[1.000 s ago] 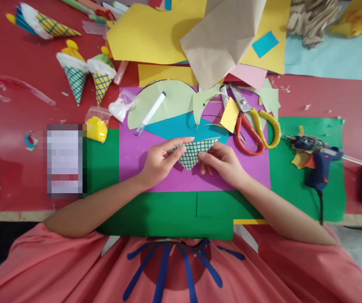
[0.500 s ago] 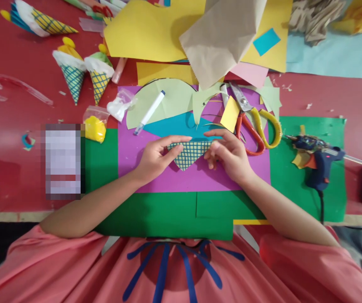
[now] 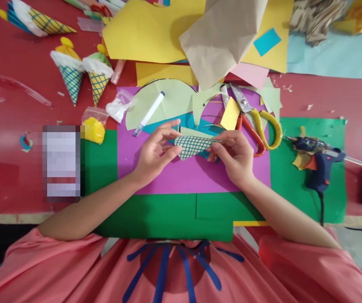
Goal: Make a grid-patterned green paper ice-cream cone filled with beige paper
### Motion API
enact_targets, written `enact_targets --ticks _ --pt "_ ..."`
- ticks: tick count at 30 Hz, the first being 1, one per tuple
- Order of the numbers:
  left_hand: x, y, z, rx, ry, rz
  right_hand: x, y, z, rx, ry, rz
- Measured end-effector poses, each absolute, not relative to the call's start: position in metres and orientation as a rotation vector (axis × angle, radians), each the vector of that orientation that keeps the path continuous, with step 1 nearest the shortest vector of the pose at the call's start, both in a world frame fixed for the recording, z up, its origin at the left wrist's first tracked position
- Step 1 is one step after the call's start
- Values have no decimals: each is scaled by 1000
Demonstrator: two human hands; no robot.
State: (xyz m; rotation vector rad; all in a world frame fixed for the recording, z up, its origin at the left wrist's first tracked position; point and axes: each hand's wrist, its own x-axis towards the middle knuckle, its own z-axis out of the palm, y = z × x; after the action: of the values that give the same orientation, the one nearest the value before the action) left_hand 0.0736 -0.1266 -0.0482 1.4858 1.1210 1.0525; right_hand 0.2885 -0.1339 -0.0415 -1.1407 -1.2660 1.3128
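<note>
Blue-gridded paper, cut to a half-round piece (image 3: 194, 146), is held between both hands over the purple sheet (image 3: 168, 179), its point turned toward the person. The left hand (image 3: 154, 155) pinches the piece's left end between thumb and curled fingers, forefinger stretched along the upper edge. The right hand (image 3: 235, 156) grips the right end the same way, fingers closed on it. Under the purple sheet lies a green sheet (image 3: 155, 214). Just beyond the hands are a turquoise paper (image 3: 189, 121) and a pale green cut-out (image 3: 168, 99) with a white marker (image 3: 150, 112) lying on it. Scissors (image 3: 254, 122) with red and yellow handles lie near the right hand, and a blue glue gun (image 3: 316, 162) is farther right. Two paper cones (image 3: 84, 80) lie at the upper left.
</note>
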Motion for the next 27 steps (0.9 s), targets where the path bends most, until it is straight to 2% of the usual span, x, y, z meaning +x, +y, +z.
enact_targets --ticks 13,22,27 --pt "70 -125 -52 1636 1068 1056 292 -137 -55 -1192 -1584 1030" --pt "71 -126 -50 1614 1066 1039 289 -137 -50 -1204 -1596 1027" --pt "73 -126 -47 1554 1082 1060 289 -135 -44 -1168 -1689 920"
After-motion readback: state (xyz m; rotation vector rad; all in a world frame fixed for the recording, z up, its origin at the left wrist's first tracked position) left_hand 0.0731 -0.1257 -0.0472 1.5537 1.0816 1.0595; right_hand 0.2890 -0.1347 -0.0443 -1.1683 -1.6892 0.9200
